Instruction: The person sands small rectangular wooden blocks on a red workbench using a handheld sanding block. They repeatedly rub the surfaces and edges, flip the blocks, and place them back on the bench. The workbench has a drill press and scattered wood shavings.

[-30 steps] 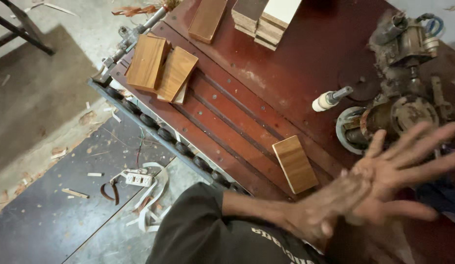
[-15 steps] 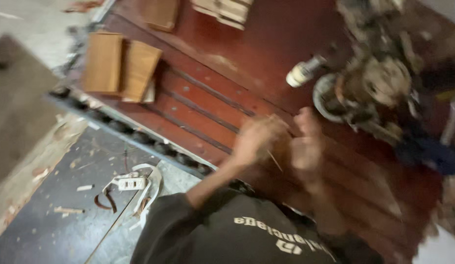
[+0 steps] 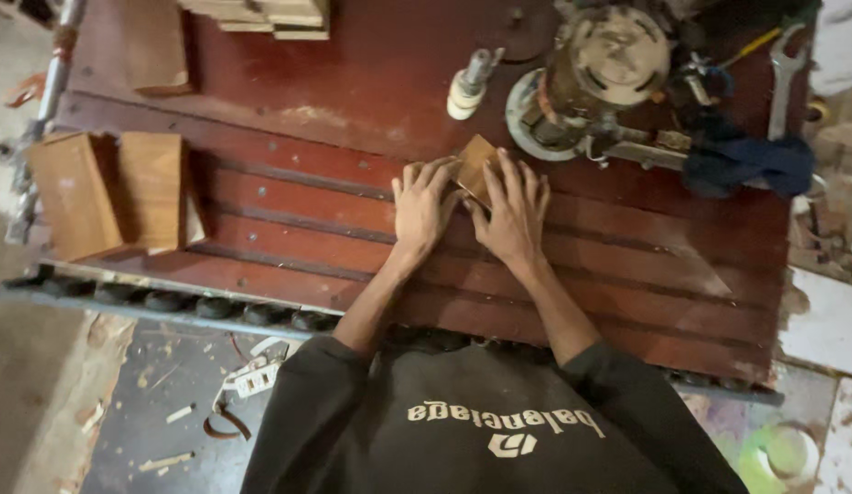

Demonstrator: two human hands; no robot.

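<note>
Both my hands rest on a small light-brown wooden block (image 3: 475,161) lying on the dark red slatted workbench (image 3: 316,220). My left hand (image 3: 422,207) lies flat with its fingertips on the block's left edge. My right hand (image 3: 513,209) presses down over the block's right side, fingers spread. The block lies just in front of a round metal machine (image 3: 598,73) mounted on the bench. Most of the block is hidden under my fingers.
Two wooden blocks (image 3: 106,192) lie at the bench's left end, another (image 3: 156,46) behind them, and a stack (image 3: 261,16) at the back. A white-tipped tool (image 3: 469,84) stands left of the machine. Dark blue cloth (image 3: 746,160) and a wrench (image 3: 785,69) lie right. Wood scraps litter the floor (image 3: 170,412).
My hands have moved from the air near my chest forward onto the small block and pushed it up the bench toward the machine. The view has swung to the right.
</note>
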